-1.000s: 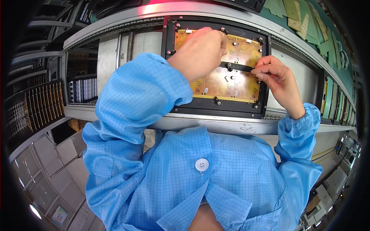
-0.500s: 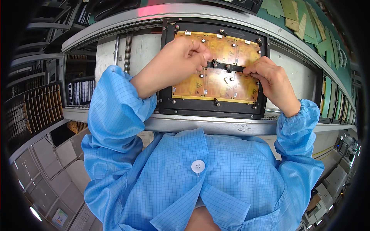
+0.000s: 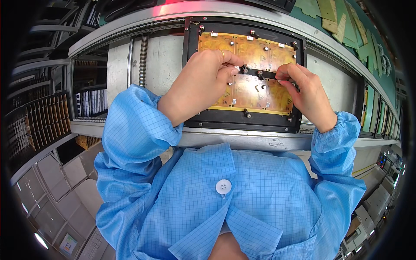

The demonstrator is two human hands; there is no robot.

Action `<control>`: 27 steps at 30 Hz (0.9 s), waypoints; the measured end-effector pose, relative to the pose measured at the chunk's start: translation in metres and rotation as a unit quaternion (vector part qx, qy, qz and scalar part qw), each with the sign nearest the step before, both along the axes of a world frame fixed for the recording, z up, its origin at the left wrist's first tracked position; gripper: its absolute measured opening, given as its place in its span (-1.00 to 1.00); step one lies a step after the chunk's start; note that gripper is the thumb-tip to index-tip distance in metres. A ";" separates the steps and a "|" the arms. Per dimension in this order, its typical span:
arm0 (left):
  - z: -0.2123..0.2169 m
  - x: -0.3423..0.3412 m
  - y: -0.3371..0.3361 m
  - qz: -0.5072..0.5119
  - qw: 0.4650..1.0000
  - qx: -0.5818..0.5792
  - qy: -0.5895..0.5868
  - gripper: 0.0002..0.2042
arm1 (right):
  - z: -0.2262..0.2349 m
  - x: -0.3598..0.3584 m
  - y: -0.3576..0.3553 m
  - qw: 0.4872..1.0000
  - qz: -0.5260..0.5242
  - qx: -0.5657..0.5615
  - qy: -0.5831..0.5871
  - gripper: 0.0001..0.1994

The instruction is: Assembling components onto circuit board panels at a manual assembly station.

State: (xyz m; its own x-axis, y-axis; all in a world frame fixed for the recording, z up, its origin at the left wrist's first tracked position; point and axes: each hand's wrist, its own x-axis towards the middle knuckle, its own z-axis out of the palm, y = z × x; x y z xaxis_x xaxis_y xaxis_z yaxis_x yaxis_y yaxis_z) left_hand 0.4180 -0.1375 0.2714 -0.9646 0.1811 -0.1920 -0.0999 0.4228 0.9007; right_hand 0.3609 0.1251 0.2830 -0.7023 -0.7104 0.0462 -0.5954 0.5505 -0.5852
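Two yellow-brown circuit board panels lie in a black frame-like carrier, with a dark bar running between them. My left hand is over the left side of the boards. Its thumb and index finger come close together beside a black clamp post at the bar; a small pale thing may be at their tips, too small to name. Over the right edge of the boards, my right hand has its fingers pinched at the bar's right end. What they hold, if anything, is hidden. Another black clamp stands between the hands.
The carrier rests between metal conveyor rails. A threaded rod runs beside it on the left. Slotted racks stand at far left. Green and tan board pieces lie at the upper right.
My left hand has shifted slightly down, its fingertips staying beside the middle clamp. The right hand's fingers have curled and moved a little. The carrier appears slightly farther right and up in view.
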 end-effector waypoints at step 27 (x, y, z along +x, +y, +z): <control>-0.027 0.009 0.033 0.002 0.949 -0.161 0.272 -0.88 | -0.006 0.015 -0.009 0.987 -0.071 -0.141 0.022 -0.79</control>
State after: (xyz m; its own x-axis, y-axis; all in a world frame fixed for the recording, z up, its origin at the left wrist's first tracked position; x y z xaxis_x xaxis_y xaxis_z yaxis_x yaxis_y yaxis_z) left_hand 0.4272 -0.1046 0.2447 -0.9371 0.1937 0.2903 0.3409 0.6854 0.6434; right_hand 0.3758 0.1165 0.2771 -0.7869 -0.5596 0.2603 -0.5520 0.4496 -0.7022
